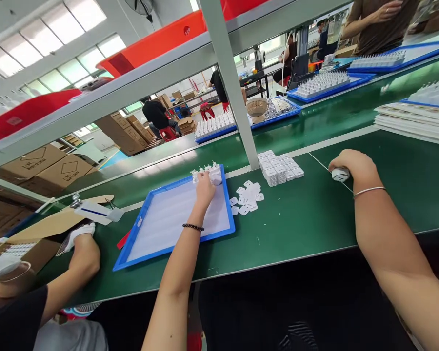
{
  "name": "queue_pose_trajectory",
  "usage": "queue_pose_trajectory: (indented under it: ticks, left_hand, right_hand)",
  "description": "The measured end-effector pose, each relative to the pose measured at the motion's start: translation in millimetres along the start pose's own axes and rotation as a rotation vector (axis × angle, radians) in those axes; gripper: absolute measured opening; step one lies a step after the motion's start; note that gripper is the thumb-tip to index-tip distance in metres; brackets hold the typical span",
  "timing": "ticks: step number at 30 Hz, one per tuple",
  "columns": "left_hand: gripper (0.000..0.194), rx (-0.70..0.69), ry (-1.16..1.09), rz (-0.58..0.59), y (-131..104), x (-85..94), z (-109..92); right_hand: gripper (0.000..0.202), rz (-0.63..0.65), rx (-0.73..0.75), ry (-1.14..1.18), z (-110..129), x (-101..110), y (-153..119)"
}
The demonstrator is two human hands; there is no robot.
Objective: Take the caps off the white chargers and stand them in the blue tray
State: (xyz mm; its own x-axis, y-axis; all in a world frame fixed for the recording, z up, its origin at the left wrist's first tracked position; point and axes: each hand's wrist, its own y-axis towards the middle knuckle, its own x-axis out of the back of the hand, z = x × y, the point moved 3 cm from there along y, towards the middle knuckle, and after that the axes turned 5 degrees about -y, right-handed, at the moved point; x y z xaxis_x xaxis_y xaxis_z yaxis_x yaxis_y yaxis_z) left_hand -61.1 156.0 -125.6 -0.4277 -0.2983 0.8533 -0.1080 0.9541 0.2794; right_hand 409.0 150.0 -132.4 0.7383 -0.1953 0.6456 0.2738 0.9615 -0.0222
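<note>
My left hand (205, 189) reaches to the far right corner of a blue-rimmed tray (183, 214) lined with white. Its fingers are closed among small white pronged parts (215, 174); the exact grip is partly hidden. On the right, my right hand (356, 165) grips a short stack of white square plates (340, 174) just over the green bench (300, 219). Between my hands lies a loose pile of thin white square tags (249, 196). Behind it stand neat stacks of white square plates (278, 168).
A metal shelf post (234, 83) rises at the bench's back edge, with red bins (157, 44) above. At left, a co-worker's gloved hand (81, 233) is beside a white device (98, 212). Blue trays of white parts (324, 84) stand beyond; stacked sheets (417, 124) lie at right.
</note>
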Motion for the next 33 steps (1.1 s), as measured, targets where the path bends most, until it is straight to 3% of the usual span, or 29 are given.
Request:
queue_pose_trajectory:
  ticks: [4, 6, 8, 10, 13, 15, 17, 18, 20, 23, 26, 29, 33]
  left_hand:
    - [0.052, -0.008, -0.070, -0.009, -1, -4.4, -1]
    - [0.052, -0.027, -0.107, -0.016, -3, -2.8, -4]
    - [0.053, -0.048, -0.135, -0.036, -7, 2.8, -11]
    - [0.050, -0.087, -0.157, -0.050, -17, 10.2, -23]
    - [0.038, -0.205, -0.190, -0.008, -45, 16.2, -52]
    - [0.039, -0.425, -0.239, 0.101, -71, 13.0, -76]
    - [0.060, -0.686, -0.246, 0.251, -98, 4.6, -94]
    - [0.069, -0.754, -0.213, 0.284, -108, 0.1, -98]
    - [0.059, -0.787, -0.154, 0.290, -119, -7.4, -98]
    - [0.046, -0.744, -0.224, 0.269, -117, -9.7, -88]
    - [0.038, -0.647, -0.413, 0.221, -106, 0.3, -79]
    - [0.037, -0.473, -0.534, 0.140, -99, 13.9, -78]
    - [0.026, -0.303, -0.628, 0.112, -99, 22.3, -81]
  right_hand:
    - [0.027, 0.031, -0.155, -0.058, 15, 3, -12]
    - [0.023, 0.128, -0.075, 0.062, 34, -1, -21]
    - [0.025, 0.320, 0.039, 0.306, 56, -14, -32]
    - [0.022, 0.504, 0.064, 0.567, 76, -37, -45]
    - [0.014, 0.649, -0.008, 0.803, 95, -83, -65]
    - [0.010, 0.695, -0.040, 0.890, 103, -115, -81]
    - [0.007, 0.699, -0.065, 0.949, 106, -140, -98]
    - [0.007, 0.701, -0.068, 0.967, 107, -150, -106]
    - [0.010, 0.737, -0.070, 0.988, 106, -164, -120]
    - [0.029, 0.772, 0.059, 0.821, 103, -175, -128]
    - [0.049, 0.594, 0.389, 0.364, 99, -176, -119]
    - [0.033, 0.439, 0.590, 0.052, 95, -177, -106]
    - [0.020, 0.423, 0.728, -0.201, 94, -184, -101]
